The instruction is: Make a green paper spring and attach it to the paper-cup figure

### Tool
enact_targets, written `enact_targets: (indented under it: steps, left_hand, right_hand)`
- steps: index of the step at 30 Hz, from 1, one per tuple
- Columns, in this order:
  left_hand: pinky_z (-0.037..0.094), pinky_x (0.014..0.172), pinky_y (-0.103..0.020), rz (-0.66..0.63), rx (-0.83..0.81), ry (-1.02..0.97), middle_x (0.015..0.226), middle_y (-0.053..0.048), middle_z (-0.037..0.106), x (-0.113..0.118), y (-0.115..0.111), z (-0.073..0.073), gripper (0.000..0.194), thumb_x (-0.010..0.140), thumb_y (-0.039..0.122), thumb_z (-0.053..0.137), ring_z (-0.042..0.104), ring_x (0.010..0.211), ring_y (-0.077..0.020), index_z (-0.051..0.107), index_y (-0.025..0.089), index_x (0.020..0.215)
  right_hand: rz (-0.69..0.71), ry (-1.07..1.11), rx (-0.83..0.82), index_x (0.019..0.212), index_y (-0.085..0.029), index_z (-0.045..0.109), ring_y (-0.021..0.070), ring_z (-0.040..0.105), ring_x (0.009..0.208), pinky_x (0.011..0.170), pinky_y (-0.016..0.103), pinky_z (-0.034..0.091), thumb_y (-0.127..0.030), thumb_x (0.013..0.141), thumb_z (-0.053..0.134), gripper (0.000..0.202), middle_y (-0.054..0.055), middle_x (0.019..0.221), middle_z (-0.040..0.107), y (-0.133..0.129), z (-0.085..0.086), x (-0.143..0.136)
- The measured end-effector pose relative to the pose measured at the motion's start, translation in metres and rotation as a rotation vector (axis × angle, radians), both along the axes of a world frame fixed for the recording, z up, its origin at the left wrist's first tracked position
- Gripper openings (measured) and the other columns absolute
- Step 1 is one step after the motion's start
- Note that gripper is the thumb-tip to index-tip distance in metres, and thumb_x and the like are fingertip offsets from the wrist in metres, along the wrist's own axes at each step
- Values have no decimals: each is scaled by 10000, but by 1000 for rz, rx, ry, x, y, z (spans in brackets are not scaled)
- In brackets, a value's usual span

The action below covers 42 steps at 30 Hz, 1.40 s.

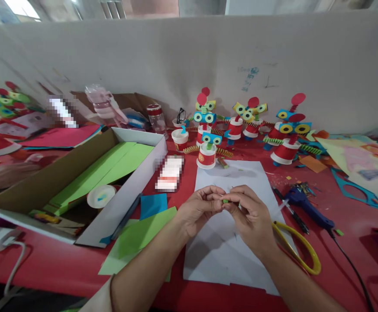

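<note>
Over a white paper sheet (pixel 208 255), my left hand (pixel 203 208) and my right hand (pixel 249 212) meet at the fingertips. Both are closed in a pinch on a small green paper piece (pixel 225 201), mostly hidden by the fingers. Just beyond them stands a red-and-white paper cup figure (pixel 206 157) with a blue eye strip and folded paper arms. Blue paper (pixel 153 206) and green paper sheets (pixel 143 232) lie beside my left forearm.
An open box (pixel 94 225) holding green paper is at the left. A blue glue gun (pixel 308 208), a pen (pixel 297 220) and yellow-handled scissors (pixel 315 260) lie right. More cup figures (pixel 286 151) line the back by the wall.
</note>
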<state>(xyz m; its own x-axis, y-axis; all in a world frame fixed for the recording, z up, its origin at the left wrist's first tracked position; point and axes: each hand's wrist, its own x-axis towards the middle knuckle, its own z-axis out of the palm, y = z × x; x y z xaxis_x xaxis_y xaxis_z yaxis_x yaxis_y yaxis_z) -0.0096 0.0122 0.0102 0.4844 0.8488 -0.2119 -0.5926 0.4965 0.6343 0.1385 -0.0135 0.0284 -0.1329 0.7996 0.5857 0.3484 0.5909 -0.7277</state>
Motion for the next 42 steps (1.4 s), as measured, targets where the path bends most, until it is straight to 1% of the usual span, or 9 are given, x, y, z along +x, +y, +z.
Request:
enact_targets:
  steps: [7,12,18,22,26,31,36,40,42]
  left_hand:
    - [441,722,-223,37,-4,33,700,11,674,-1,0,4,368,514,156,893,605,660,-77,693,139,821]
    - [411,666,-221,39,18,48,616,33,626,-4,0,7,336,493,163,898,565,603,-73,658,149,729]
    - [424,698,-240,-11,27,37,609,42,591,-4,1,10,362,494,186,897,557,601,-79,652,141,757]
    - [426,690,-233,-15,21,9,625,45,606,-4,1,10,385,506,166,891,581,612,-84,636,154,794]
    - [419,674,-221,-19,19,-22,645,47,604,-2,0,9,369,523,142,883,573,604,-69,620,150,783]
    - [420,686,-214,-23,22,-43,612,49,598,0,1,7,369,520,137,883,578,603,-66,624,142,782]
    - [421,731,-225,10,21,-43,674,43,604,2,1,7,353,549,157,876,581,652,-68,636,151,807]
    - [415,747,-244,2,13,-35,752,14,622,2,-1,11,374,564,185,871,590,712,-92,655,161,868]
    - [412,755,-250,6,11,-17,777,7,618,2,-2,13,374,567,190,868,581,721,-94,662,160,878]
  right_hand:
    - [-87,6,-13,918,-284,746,145,552,699,586,257,454,-167,849,639,173,6,791,570,1,-3,-2]
    - [-21,-3,-43,986,-293,729,154,551,735,629,279,475,-203,870,630,177,13,830,571,0,-5,-2]
    - [34,56,-98,1065,-298,703,189,582,885,739,322,492,-222,878,620,218,39,938,598,1,-4,-3]
    - [44,69,-116,984,-293,726,185,582,890,749,317,489,-210,869,625,175,35,927,583,1,-3,-1]
    - [50,65,-119,987,-282,720,194,583,920,780,332,492,-218,880,608,168,44,944,589,0,-1,-1]
    - [44,51,-90,964,-283,719,183,592,879,749,312,501,-197,885,599,168,36,925,601,0,-1,-1]
    - [5,37,-73,943,-283,725,184,598,855,736,312,512,-186,883,593,175,36,916,603,4,-2,-1]
    - [-94,8,-71,915,-272,720,184,604,856,726,302,520,-196,891,579,162,39,919,602,3,-1,-1]
    - [-138,-15,-40,899,-263,714,181,606,852,711,291,523,-185,894,571,163,40,919,600,3,0,-1]
